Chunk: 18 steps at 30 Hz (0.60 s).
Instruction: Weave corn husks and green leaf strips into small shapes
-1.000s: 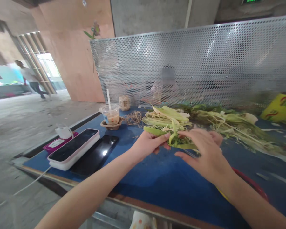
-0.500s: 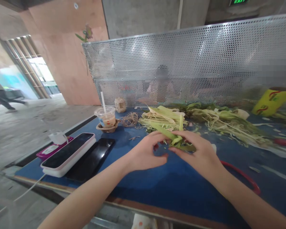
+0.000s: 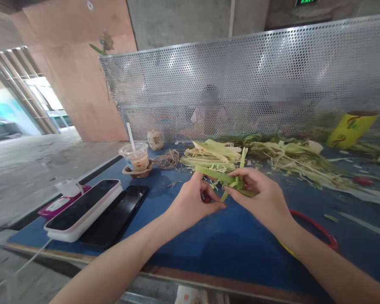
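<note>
Between my hands is a folded bundle of green leaf strips, looking like corn husk, with one strip end pointing up and another reaching left. My right hand pinches the fold between thumb and fingers. My left hand is closed at the left side, thumb and fingertips on a short strip end hanging below the fold. Its inner fingers are partly hidden. Just behind the hands lies a pile of pale green strips.
To the left are a black phone, a phone on a white block, a purple item and a drink cup. Brown twine lies beyond. A leaf heap, yellow roll and red-handled tool are right.
My left fingers have closed in on a strip end that now shows below the fold. The right hand keeps its hold. The view has shifted slightly to the right.
</note>
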### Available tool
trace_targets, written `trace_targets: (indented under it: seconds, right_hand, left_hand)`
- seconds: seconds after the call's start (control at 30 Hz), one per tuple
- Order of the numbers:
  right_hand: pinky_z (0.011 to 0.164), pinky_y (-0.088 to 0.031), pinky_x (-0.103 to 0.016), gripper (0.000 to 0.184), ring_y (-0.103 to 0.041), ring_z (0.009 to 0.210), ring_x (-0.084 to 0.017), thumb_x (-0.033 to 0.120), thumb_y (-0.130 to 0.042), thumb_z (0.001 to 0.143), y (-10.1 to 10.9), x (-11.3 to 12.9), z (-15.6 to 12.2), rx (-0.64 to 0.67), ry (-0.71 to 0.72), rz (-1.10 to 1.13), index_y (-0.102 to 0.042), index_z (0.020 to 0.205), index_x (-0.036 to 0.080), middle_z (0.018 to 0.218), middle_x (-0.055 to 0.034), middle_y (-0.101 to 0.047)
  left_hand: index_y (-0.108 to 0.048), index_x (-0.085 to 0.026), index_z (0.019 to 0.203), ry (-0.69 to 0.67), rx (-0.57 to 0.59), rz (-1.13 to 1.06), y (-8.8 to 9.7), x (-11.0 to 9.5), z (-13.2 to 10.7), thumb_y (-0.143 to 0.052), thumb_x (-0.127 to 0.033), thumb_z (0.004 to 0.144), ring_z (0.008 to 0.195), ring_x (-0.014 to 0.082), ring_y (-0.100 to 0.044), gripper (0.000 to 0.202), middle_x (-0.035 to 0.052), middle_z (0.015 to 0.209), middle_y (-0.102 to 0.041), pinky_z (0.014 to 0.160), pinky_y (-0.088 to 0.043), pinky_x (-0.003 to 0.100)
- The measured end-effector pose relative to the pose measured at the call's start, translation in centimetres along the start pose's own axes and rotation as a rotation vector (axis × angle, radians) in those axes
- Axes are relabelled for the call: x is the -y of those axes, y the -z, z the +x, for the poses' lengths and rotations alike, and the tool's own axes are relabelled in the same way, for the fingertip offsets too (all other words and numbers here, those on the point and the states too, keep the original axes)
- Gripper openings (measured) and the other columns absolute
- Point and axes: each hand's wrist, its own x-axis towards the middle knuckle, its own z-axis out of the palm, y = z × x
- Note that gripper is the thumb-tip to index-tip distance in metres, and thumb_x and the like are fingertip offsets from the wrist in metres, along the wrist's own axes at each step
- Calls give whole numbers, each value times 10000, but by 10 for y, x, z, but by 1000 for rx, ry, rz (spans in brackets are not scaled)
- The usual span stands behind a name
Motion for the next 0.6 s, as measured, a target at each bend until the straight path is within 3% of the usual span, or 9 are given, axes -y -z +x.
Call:
trace_targets:
  seconds: [0.13, 0.3, 0.43, 0.53, 0.6]
  right_hand:
    - [556, -517, -236, 179, -621, 660, -151, 271, -629, 675, 2, 2, 1, -18, -58, 78, -581, 835, 207, 771, -19, -651]
    - [466, -493, -208, 81, -584, 550, -120, 257, -603, 712, 14, 5, 6, -186, -162, 91, -622, 772, 206, 690, -13, -643]
    - [387, -460, -194, 96, -501, 434, -89, 302, -600, 725, 19, 4, 8, -174, -210, 139, -628, 747, 213, 579, 15, -587]
    - [430, -481, -198, 116, -548, 505, -103, 329, -587, 743, 13, 3, 6, -137, -207, 184, -618, 758, 219, 650, 4, -614]
    - [466, -491, -206, 125, -577, 560, -117, 334, -564, 766, 9, 3, 3, -51, -198, 198, -617, 794, 224, 705, -6, -634]
  left_hand:
    - [-384, -199, 904, 43, 61, -48, 3, -3, -4, -713, -254, 598, 580, 106, -548, 452, -56, 631, -553, 545, -423, 220]
    - [-400, -194, 868, 133, 298, -161, 4, -3, -7, -736, -255, 569, 527, 85, -510, 454, -59, 590, -551, 511, -394, 199]
    - [-458, -190, 940, 74, 258, -158, 5, -6, -7, -720, -265, 601, 545, 72, -494, 436, -57, 615, -536, 531, -386, 197]
    - [-498, -176, 979, 51, 309, -117, 4, -8, -6, -689, -319, 643, 593, 92, -517, 412, -18, 679, -568, 536, -386, 209]
    - [-490, -174, 1031, 12, 275, -163, 0, -8, -5, -649, -333, 691, 670, 119, -557, 408, 13, 750, -595, 576, -410, 226]
